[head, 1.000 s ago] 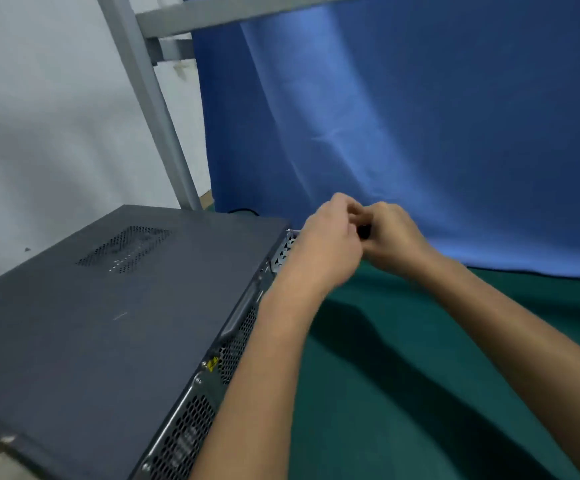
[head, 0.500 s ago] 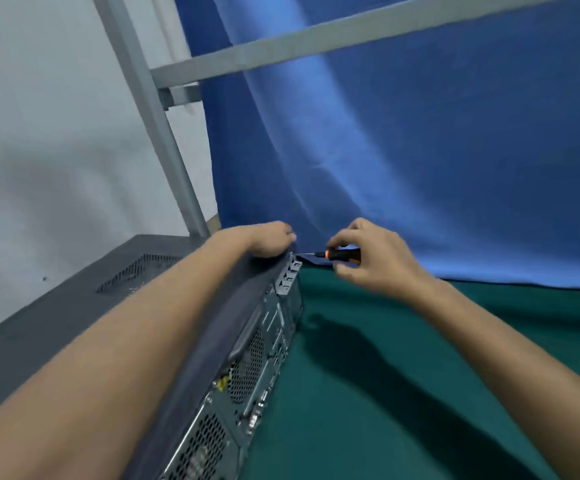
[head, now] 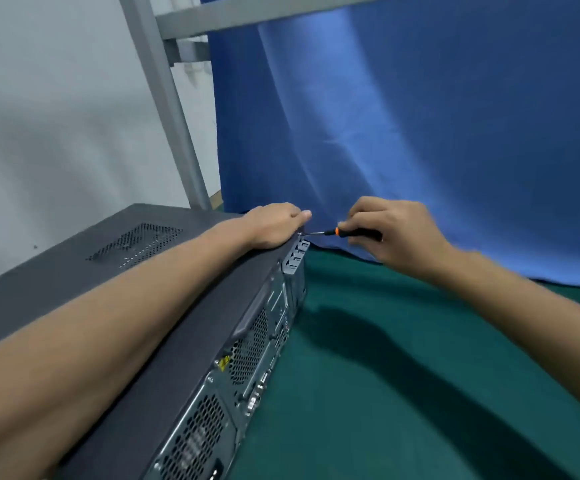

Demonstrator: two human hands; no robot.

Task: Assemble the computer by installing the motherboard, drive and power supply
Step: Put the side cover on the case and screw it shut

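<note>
The computer (head: 74,271) is seen as a closed dark-grey case laid flat beneath the left forearm, with its vented rear panel (head: 247,348) turned toward the right arm. It is set on a green cloth (head: 403,393) that is spread below the right hand, and a blue curtain (head: 420,116) is hung beyond both hands. The case is judged heavy and rigid, with sheet-metal edges that may be sharp and a smooth lid that could slide on the cloth. It is best steadied from above at a corner and lifted, if at all, by its two ends rather than by the perforated grilles. The left hand (head: 274,223) is laid palm-down on the far top corner, its fingers bent over the edge. The right hand (head: 396,230) is closed around the black handle of a small screwdriver (head: 351,232), which is held level just beside the left fingertips. Its tip is set against the top rear corner of the case; the screw itself cannot be made out.
</note>
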